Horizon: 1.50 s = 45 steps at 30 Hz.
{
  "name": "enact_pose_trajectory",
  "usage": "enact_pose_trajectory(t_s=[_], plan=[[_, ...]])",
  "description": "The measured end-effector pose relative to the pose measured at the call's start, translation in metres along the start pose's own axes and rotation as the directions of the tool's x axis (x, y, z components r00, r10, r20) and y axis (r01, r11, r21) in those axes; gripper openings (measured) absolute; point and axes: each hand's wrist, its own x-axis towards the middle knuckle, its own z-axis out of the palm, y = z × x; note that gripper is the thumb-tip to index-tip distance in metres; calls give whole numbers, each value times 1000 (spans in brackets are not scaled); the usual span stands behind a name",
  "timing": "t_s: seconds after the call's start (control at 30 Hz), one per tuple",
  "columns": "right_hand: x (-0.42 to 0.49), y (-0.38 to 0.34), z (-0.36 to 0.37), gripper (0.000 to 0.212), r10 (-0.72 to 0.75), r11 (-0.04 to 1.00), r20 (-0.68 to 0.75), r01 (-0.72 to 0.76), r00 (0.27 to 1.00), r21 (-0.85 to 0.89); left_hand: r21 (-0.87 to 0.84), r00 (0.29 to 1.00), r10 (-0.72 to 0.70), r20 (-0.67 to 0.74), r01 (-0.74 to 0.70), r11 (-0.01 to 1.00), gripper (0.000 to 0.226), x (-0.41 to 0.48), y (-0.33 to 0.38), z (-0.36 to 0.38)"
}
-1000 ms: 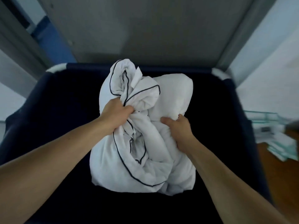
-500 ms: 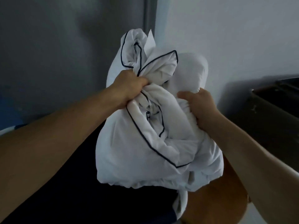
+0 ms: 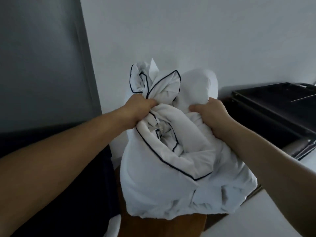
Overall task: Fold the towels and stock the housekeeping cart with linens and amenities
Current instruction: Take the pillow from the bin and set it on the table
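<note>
Both fists are clamping down on cloth: your left hand [image 3: 136, 110] is bunching the gathered neck of the linen bundle [image 3: 162, 185], and your right hand [image 3: 212, 117] is gripping its right flank.

You are holding the bundle in the air before the white wall [image 3: 188, 31], above a brown wooden surface [image 3: 153, 226].

- Cloth is showing soft, white and heavily creased, with thin dark piping [image 3: 164, 161] looping along its edges.
- Pale flap [image 3: 153, 65] is sticking up on top, too blurred to read.
- Your fingertips are disappearing into folds.
- Black hard-edged tray unit [image 3: 273, 106] is running off frame right.
- Dark mass [image 3: 77, 202] lower left, shape unclear.
</note>
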Motion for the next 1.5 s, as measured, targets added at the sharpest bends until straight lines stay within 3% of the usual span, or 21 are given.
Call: enact_pose_trajectory(t_s=[0.17, 0.33, 0.4, 0.57, 0.63, 0.73, 0.83, 0.9, 0.93, 1.0, 1.07, 1.13, 1.27, 1.37, 1.5], plan=[[28, 67, -3, 20, 87, 988, 23, -84, 996, -127, -3, 993, -115, -21, 115, 993, 2, 19, -67, 36], [47, 116, 21, 26, 180, 967, 96, -158, 979, -200, -46, 965, -258, -37, 256, 966, 22, 26, -134, 28], [55, 130, 30, 30, 200, 961, 135, -167, 970, -221, -90, 953, -298, -57, 292, 952, 16, 24, -156, 15], [68, 197, 36, 35, 275, 960, 222, -252, 936, -126, -98, 879, -458, -130, 448, 888, 19, 2, -204, -29], [78, 243, 24, 41, 360, 929, 281, -314, 890, -198, -66, 840, -517, -166, 513, 856, 22, -12, -217, -42], [100, 307, 5, 58, 536, 797, 262, -379, 803, -470, -83, 784, -576, -232, 574, 815, 24, -29, -224, -43], [109, 338, 9, 83, 559, 567, 179, -216, 810, -795, -95, 763, -587, -270, 585, 805, 24, -28, -219, -28], [97, 350, 21, 92, 360, 531, 302, 73, 883, -844, -78, 762, -583, -282, 587, 806, 22, -24, -213, -13], [89, 356, 29, 93, 242, 518, 422, 251, 874, -818, -70, 762, -578, -292, 585, 808, 21, -21, -211, -5], [72, 364, 49, 96, 128, 487, 630, 505, 766, -713, -66, 758, -558, -338, 572, 818, 20, -14, -203, 6], [58, 377, 67, 101, 118, 428, 736, 635, 666, -643, -56, 753, -525, -396, 551, 833, 19, -6, -191, 12], [48, 392, 81, 106, 159, 381, 762, 673, 628, -634, -19, 756, -483, -442, 530, 848, 19, -1, -178, 13], [44, 406, 90, 107, 225, 349, 716, 632, 661, -693, 46, 757, -433, -490, 518, 854, 16, -2, -164, 6], [62, 388, 96, 100, 254, 372, 770, 676, 585, -636, -9, 699, -464, -545, 548, 837, 18, -11, -173, 0], [115, 339, 133, 74, -165, 450, 775, 746, 610, -491, -45, 676, -537, -504, 600, 798, 12, -28, -197, 2]])
